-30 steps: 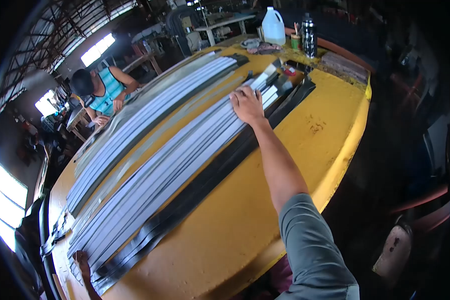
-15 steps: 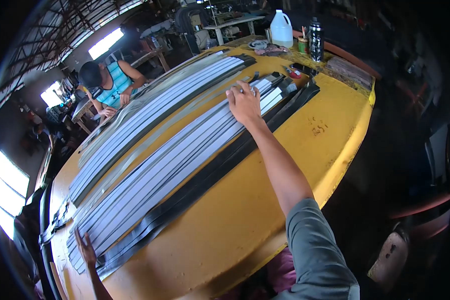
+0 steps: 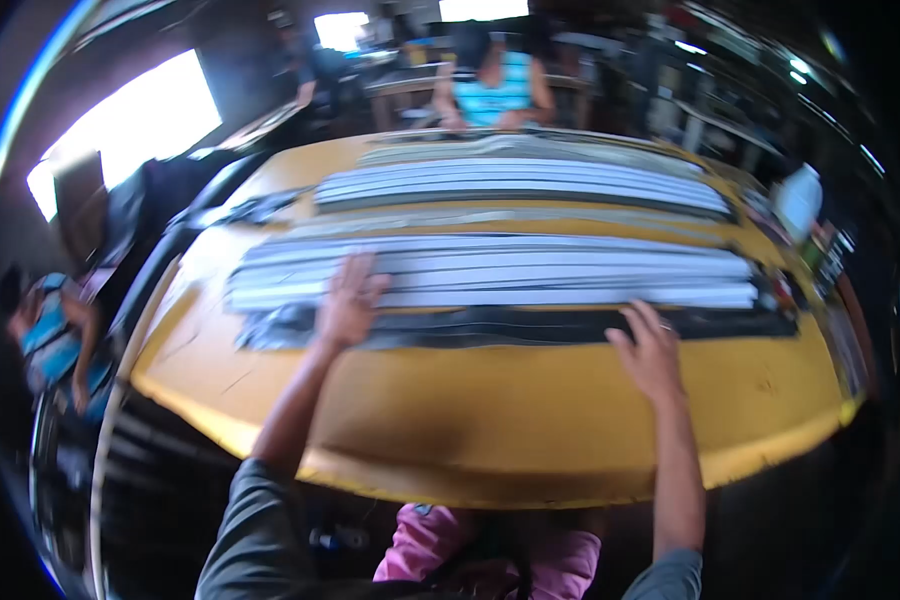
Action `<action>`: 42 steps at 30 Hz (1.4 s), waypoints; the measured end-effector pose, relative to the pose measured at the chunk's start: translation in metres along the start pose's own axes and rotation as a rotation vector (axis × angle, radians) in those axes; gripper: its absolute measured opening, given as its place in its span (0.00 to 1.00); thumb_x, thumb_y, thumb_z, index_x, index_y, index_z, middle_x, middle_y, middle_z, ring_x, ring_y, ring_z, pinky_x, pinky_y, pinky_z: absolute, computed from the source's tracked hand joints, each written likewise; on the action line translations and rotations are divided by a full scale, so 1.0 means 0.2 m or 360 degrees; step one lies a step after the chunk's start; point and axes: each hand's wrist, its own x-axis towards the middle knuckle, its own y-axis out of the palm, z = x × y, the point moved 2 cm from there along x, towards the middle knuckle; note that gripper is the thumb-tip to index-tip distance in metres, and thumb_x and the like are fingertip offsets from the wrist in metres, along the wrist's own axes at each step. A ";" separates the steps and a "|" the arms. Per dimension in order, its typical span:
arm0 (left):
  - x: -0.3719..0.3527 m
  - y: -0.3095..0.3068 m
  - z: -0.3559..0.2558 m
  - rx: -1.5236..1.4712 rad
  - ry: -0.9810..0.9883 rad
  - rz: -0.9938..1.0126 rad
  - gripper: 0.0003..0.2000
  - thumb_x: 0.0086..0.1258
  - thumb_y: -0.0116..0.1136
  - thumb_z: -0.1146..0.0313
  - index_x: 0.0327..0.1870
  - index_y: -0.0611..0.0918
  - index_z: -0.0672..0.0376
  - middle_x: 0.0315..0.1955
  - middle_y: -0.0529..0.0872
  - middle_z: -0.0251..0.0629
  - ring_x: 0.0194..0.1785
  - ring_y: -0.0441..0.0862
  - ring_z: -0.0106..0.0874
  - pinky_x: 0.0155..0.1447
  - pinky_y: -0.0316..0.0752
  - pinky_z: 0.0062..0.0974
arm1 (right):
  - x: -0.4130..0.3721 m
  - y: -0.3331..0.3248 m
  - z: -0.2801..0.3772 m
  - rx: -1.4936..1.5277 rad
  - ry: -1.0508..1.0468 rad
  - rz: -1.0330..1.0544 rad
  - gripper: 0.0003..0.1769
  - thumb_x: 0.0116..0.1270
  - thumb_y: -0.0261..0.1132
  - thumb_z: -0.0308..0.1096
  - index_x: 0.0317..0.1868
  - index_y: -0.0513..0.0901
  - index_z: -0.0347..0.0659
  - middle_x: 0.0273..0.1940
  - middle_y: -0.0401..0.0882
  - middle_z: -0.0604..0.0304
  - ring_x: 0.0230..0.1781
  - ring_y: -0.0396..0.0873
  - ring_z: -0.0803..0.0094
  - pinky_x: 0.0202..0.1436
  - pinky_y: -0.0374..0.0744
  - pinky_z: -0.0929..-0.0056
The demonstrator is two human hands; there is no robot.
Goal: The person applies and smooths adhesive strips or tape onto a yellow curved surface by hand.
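A bundle of long white strips (image 3: pixel 530 272) with dark edges lies across the yellow table (image 3: pixel 530 400). My left hand (image 3: pixel 348 303) is open over the left part of this bundle, its fingers stretched toward the far side. Along the near side of the white strips runs a band of long black strips (image 3: pixel 490 328). At the right end of that band is my right hand (image 3: pixel 652 350), open, with fingers apart and tips overlapping the black strips. Head motion blurs the picture somewhat.
Another row of white strips (image 3: pixel 520 178) lies farther back, with thin greyish strips (image 3: pixel 490 217) between the rows. Across the table sits a person (image 3: pixel 492 90); another person (image 3: pixel 65 335) is at the far left. A white jug (image 3: pixel 798 203) stands at the right end.
My view has swung left to face the table squarely. My right hand has come off the right end of the white strips toward me; my left hand has moved inward from their left end.
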 end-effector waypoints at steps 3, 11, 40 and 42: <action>-0.14 -0.08 -0.29 -0.0354 0.0081 0.0101 0.31 0.82 0.47 0.44 0.75 0.70 0.58 0.76 0.68 0.51 0.81 0.60 0.49 0.81 0.54 0.48 | -0.01 0.08 -0.15 -0.0162 0.0042 -0.0024 0.27 0.76 0.61 0.51 0.62 0.82 0.37 0.69 0.76 0.52 0.67 0.74 0.49 0.73 0.67 0.51; -0.26 0.01 -0.35 -0.0411 0.0306 0.0171 0.27 0.80 0.51 0.51 0.68 0.77 0.65 0.71 0.75 0.52 0.78 0.66 0.46 0.80 0.60 0.43 | -0.04 0.06 -0.15 -0.0121 0.0098 -0.0046 0.20 0.73 0.66 0.46 0.53 0.86 0.38 0.60 0.83 0.53 0.62 0.78 0.53 0.70 0.71 0.54; -0.27 -0.02 -0.36 -0.0311 -0.0063 0.0071 0.22 0.81 0.48 0.52 0.60 0.82 0.59 0.61 0.81 0.44 0.68 0.73 0.45 0.71 0.65 0.44 | -0.04 0.05 -0.16 -0.0235 0.0227 0.0145 0.24 0.78 0.59 0.50 0.63 0.83 0.45 0.70 0.76 0.60 0.72 0.71 0.59 0.76 0.62 0.53; -0.27 0.01 -0.35 -0.0243 -0.0049 -0.0006 0.22 0.77 0.52 0.51 0.61 0.80 0.60 0.60 0.80 0.46 0.67 0.73 0.46 0.70 0.65 0.44 | -0.04 0.06 -0.17 -0.0216 0.0218 0.0137 0.24 0.78 0.59 0.51 0.63 0.83 0.45 0.70 0.76 0.60 0.72 0.70 0.59 0.76 0.63 0.52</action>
